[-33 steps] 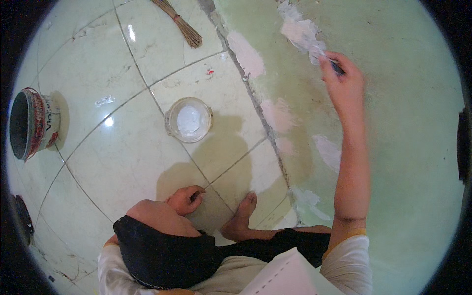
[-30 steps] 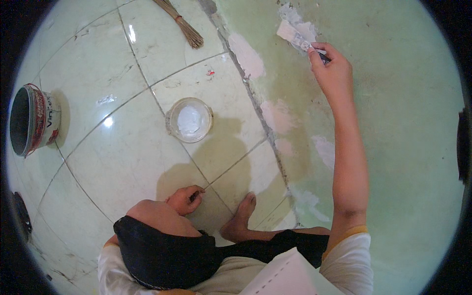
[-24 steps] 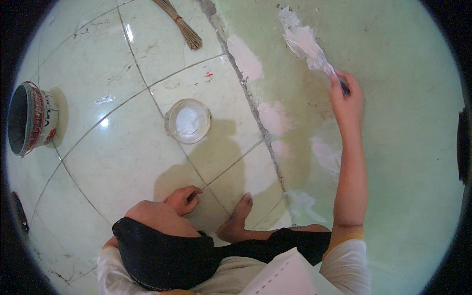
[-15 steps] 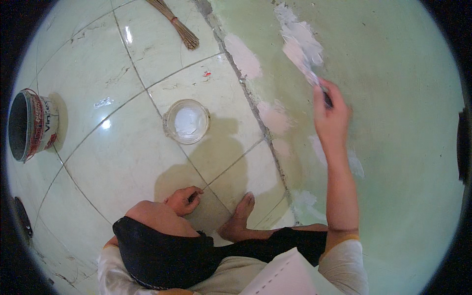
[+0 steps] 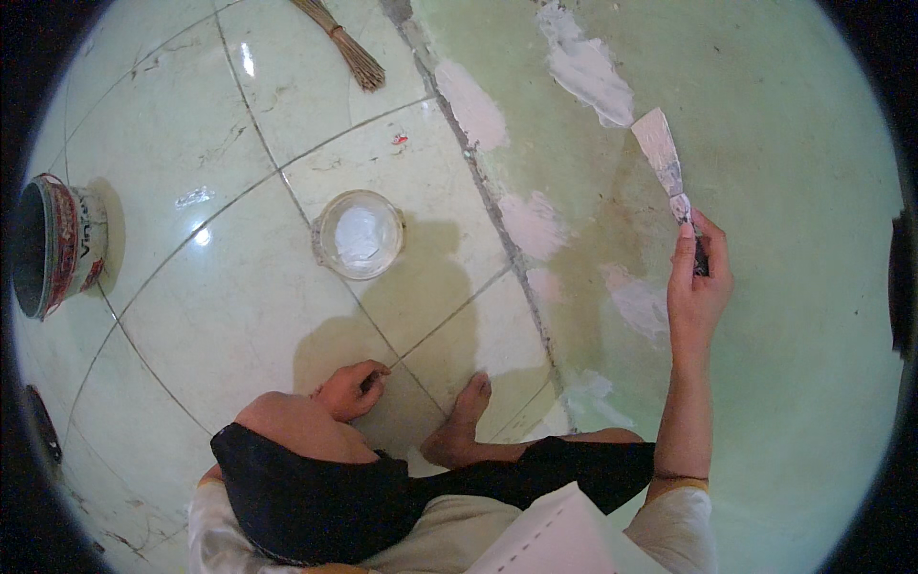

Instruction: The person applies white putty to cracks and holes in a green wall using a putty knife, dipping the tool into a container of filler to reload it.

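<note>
"What's that right hand [image 5: 703, 277] got?"

"A putty knife [image 5: 673, 182], clamped by its dark handle [image 5: 702, 256]. The whitened blade [image 5: 657, 141] reaches just beside a white patch [image 5: 588, 67] on the green wall [image 5: 803, 191]."

"And the left hand [image 5: 354, 390]?"

"Near the bent knee [image 5: 296, 426], curled loosely; I can't tell whether it holds anything. The tub [image 5: 328, 253] of white paste [image 5: 359, 234] sits ahead of it, on the floor tiles [image 5: 239, 316]."

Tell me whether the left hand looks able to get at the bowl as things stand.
Probably yes. The left hand seems to hold nothing, and only tile shows between it and the bowl. The bent knee hides much of that arm, so its reach is hard to judge.
</note>
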The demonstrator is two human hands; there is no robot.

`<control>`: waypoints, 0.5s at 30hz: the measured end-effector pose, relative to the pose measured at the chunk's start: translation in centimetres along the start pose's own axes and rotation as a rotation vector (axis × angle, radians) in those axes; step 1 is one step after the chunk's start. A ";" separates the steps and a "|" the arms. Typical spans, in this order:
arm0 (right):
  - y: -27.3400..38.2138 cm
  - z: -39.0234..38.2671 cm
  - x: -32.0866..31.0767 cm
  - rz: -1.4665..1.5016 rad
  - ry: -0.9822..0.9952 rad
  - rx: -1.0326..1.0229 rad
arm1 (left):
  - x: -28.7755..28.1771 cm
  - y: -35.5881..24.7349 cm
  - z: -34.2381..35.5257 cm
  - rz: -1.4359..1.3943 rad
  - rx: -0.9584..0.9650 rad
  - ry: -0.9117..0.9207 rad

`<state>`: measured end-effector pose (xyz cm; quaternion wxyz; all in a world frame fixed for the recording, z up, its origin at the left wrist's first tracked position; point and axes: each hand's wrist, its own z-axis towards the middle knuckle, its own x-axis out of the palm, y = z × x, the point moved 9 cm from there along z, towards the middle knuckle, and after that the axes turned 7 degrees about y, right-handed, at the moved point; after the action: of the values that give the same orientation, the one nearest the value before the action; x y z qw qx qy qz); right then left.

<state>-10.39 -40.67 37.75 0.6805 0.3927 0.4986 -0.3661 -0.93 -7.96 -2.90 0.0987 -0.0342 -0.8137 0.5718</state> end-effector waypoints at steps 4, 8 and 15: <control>3.6 2.2 2.0 0.029 0.027 -0.201 | 0.0 -0.2 0.1 0.019 0.002 -0.001; 7.3 7.5 6.6 -0.022 0.049 -0.284 | 0.3 0.2 0.5 0.018 0.044 0.003; 3.2 8.0 3.4 -0.059 -0.042 -0.216 | 0.1 0.6 0.1 -0.007 -0.027 -0.013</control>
<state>-3.63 -46.91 36.55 0.7181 0.2943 0.5321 -0.3385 -1.10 -7.79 -3.49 0.0949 -0.0292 -0.8222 0.5605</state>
